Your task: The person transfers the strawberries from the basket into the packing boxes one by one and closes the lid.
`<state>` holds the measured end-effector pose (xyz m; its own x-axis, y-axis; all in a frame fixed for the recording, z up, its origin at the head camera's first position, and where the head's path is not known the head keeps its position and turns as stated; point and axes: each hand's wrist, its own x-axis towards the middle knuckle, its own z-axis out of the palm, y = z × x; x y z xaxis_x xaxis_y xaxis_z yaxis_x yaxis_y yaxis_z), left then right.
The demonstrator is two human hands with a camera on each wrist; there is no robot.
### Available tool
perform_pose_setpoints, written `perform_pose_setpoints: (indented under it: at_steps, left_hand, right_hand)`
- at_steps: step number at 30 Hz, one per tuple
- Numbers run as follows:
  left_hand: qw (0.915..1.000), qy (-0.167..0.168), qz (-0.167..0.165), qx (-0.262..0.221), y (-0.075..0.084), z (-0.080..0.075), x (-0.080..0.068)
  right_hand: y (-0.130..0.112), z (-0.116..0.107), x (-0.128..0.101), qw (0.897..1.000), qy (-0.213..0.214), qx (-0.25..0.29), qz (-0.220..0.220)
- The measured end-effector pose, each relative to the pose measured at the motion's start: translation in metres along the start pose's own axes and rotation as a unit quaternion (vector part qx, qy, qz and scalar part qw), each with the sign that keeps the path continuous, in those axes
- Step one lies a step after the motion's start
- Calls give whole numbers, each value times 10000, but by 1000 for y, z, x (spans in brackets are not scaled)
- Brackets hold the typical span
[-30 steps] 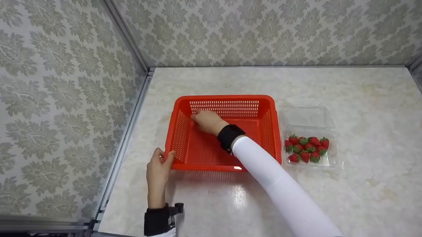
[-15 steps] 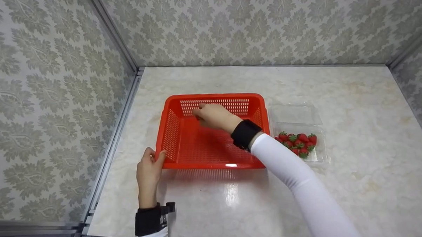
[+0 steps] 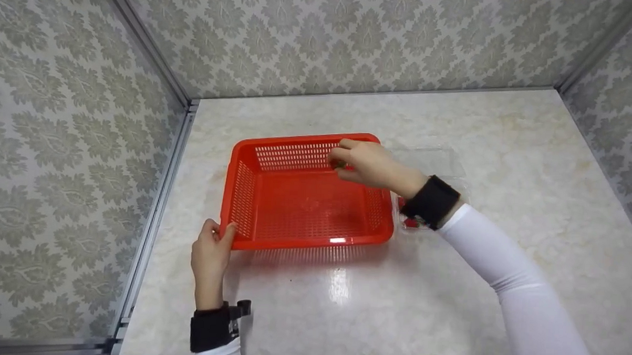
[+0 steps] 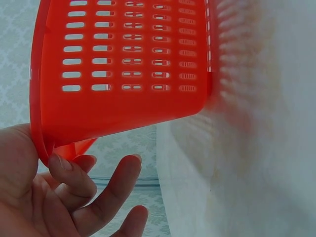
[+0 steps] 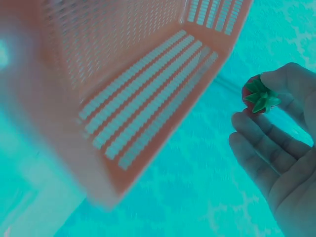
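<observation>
Right hand (image 3: 371,165) pinches a small red strawberry with a green leafy cap (image 5: 257,95) between thumb and fingertips; the other fingers are loosely curled. In the head view only a bit of the fruit (image 3: 339,164) shows at the fingertips, over the far right part of the red perforated plastic basket (image 3: 303,232).

Change: a second ago this hand was low in the basket's far left corner. Half a second ago it was mid-basket along the far wall. Now it is up near the far right corner, with the berry in its grip. So the berry has travelled rightward across the basket, toward the clear plastic clamshell punnet (image 3: 432,156), now mostly hidden behind the right wrist. A sliver of red berries (image 3: 410,222) shows beside the black wristband. My read: the strawberry has not been dropped in the basket, which looks empty inside.

Left hand (image 3: 211,247) grips the basket's near left corner, thumb on the rim and fingers curled under the lip; the left wrist view shows the same (image 4: 54,192). It has stayed there throughout, steadying the basket. The basket sits flat on the pale marble-look tabletop (image 3: 449,287). The head camera has shifted, so the basket sits further left in frame.
</observation>
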<state>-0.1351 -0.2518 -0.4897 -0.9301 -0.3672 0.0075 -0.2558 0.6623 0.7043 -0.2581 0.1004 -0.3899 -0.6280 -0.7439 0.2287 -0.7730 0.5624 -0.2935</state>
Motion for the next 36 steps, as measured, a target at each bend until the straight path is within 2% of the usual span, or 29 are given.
perform_pose_setpoints:
  at_steps: [9, 20, 23, 26, 30, 36]
  left_hand:
    - [10000, -68, -70, 0, 1, 1, 0]
    - [10000, -30, 58, 18, 0, 0, -1]
    - [10000, -49, 71, 5, 2, -1, -2]
    - [10000, -37, 38, 11, 2, -1, -2]
    - [10000, 13, -31, -45, 1, 0, -2]
    - [9999, 6, -24, -114, 0, 3, 0]
  right_hand:
    - [32, -37, -85, 9970, 615, -198, 429]
    - [55, -43, -171, 9876, 694, -648, 1251]
    - [58, -37, -188, 9836, 544, -777, 1534]
    - [61, -26, -200, 9810, 194, -793, 1760]
    - [65, -13, -208, 9785, -282, -768, 1893]
    - [70, -5, -215, 9732, -727, -658, 2081]
